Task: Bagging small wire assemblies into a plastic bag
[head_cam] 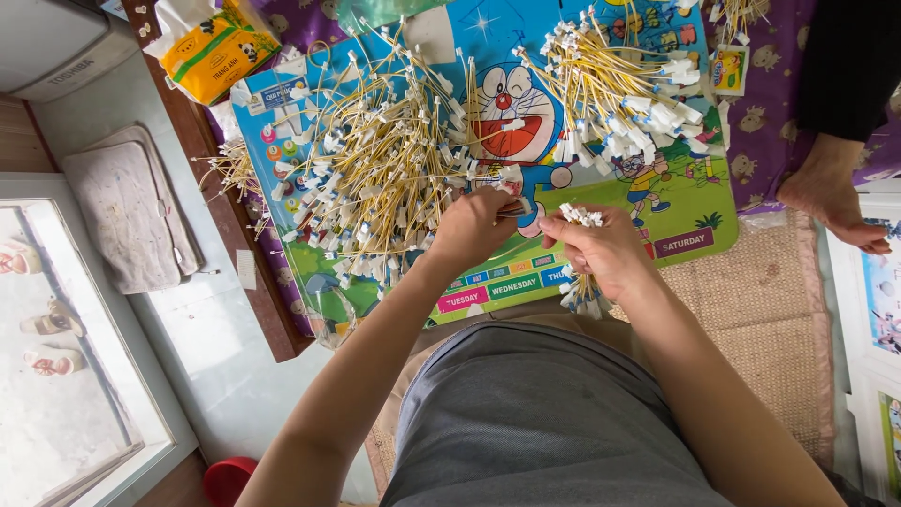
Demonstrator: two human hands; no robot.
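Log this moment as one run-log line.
left hand: picking from loose pile of short yellow wires with white plastic connectors | right hand: grip shut on gathered wire bundle | surface: colourful cartoon board

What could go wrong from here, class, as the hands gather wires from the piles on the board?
1. The right hand grips a full bundle in a fist; adding more could let some slip out.
2. The left hand reaches into a tangled pile; one pull may drag others off the board.
3. Another person's foot rests near the board and could nudge it.
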